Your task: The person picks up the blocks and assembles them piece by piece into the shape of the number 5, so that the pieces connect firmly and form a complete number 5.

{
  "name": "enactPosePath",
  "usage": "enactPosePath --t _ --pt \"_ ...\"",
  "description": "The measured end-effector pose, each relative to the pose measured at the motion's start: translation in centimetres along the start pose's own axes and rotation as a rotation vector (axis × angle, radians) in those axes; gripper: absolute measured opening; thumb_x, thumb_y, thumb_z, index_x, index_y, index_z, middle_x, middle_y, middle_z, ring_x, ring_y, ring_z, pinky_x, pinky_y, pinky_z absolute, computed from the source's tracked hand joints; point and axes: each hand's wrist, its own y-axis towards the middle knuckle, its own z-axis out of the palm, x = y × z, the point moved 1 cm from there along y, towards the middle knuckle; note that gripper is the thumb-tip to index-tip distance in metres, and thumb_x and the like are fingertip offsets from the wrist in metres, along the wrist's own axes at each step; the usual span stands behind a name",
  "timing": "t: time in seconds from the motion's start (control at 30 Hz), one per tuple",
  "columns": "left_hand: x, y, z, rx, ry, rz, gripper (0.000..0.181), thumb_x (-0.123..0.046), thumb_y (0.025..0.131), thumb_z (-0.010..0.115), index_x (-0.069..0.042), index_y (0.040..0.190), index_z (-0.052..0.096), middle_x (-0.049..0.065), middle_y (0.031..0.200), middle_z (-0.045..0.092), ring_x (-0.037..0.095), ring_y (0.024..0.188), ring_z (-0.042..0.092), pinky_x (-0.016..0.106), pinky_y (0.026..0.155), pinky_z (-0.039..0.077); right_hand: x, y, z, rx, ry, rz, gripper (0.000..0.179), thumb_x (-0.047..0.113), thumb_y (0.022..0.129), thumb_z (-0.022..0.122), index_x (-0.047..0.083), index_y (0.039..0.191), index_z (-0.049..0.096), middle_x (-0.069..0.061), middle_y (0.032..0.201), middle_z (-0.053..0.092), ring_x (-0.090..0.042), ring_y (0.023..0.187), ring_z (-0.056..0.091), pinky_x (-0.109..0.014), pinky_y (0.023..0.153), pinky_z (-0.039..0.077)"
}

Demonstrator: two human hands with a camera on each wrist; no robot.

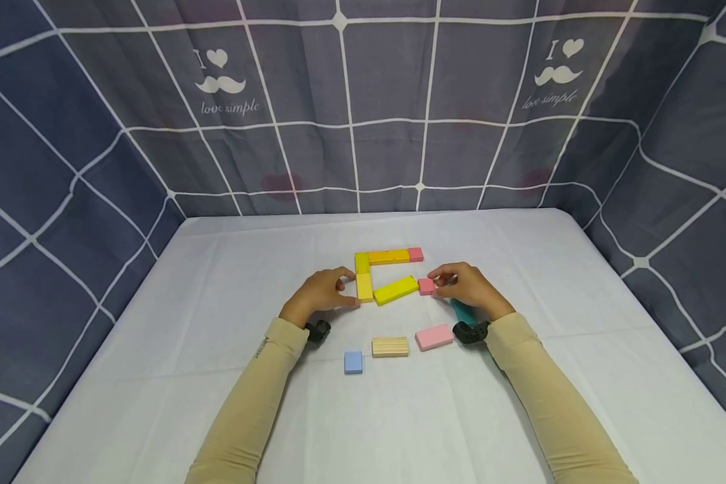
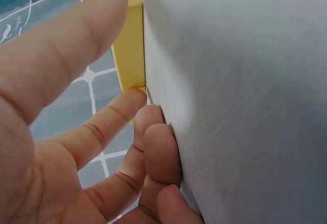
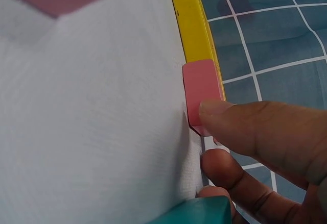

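Note:
My left hand (image 1: 323, 290) lies beside a lower yellow block (image 1: 364, 288), its thumb and index fingertip touching the left side; the other fingers are loosely bent. The left wrist view has this yellow block (image 2: 129, 45) at the fingertips. With thumb and fingers, my right hand (image 1: 468, 288) holds a small pink block (image 1: 426, 286), also visible in the right wrist view as a pink block (image 3: 202, 89) under the thumb. That block meets the right end of a slanted bright yellow block (image 1: 396, 290). A teal block (image 1: 463, 312) is partly hidden below the right hand.
Farther back, an upper yellow block (image 1: 361, 262), an orange-yellow bar (image 1: 389, 257) and another pink block (image 1: 415, 254) form a corner. Toward the front lie a blue block (image 1: 353, 362), a ridged tan block (image 1: 390, 347) and a larger light pink block (image 1: 433, 337) on the white cloth (image 1: 230, 403).

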Motion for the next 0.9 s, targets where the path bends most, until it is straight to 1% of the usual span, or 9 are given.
enactPosePath --t 0.33,0.63,0.73,0.9 --pt "-0.12 -0.22 -0.09 0.001 0.009 -0.007 0.066 -0.034 0.094 0.088 -0.012 0.150 0.062 0.011 0.117 0.067 0.027 0.100 0.058 0.039 0.089 0.051 -0.04 0.13 -0.02 0.003 -0.011 0.001 0.036 0.011 0.098 0.080 0.000 0.132 0.073 -0.013 0.107 0.069 -0.031 0.100 0.061 -0.036 0.085 0.050" --pt "-0.30 -0.47 -0.34 -0.007 0.016 -0.001 0.066 -0.034 0.094 0.088 -0.011 0.150 0.062 0.012 0.117 0.067 0.026 0.099 0.058 0.039 0.089 0.051 0.08 0.11 -0.18 0.011 0.002 0.001 0.040 0.011 0.098 0.079 0.000 0.136 0.070 -0.015 0.110 0.068 -0.032 0.101 0.062 -0.040 0.089 0.051" --pt "-0.27 -0.48 -0.36 -0.003 0.006 -0.003 0.067 -0.034 0.094 0.088 -0.011 0.150 0.061 0.011 0.117 0.067 0.026 0.099 0.057 0.038 0.088 0.051 0.07 0.08 -0.27 0.019 0.007 -0.002 0.042 0.012 0.099 0.079 -0.001 0.137 0.069 -0.016 0.111 0.068 -0.032 0.101 0.062 -0.040 0.089 0.051" --pt "0.24 -0.40 -0.30 0.013 -0.025 0.005 0.068 -0.033 0.095 0.086 -0.010 0.152 0.059 0.011 0.118 0.066 0.025 0.099 0.057 0.037 0.088 0.050 0.08 -0.07 -0.32 0.031 0.018 0.006 0.043 0.012 0.099 0.078 -0.001 0.139 0.068 -0.017 0.113 0.068 -0.034 0.105 0.062 -0.044 0.094 0.051"
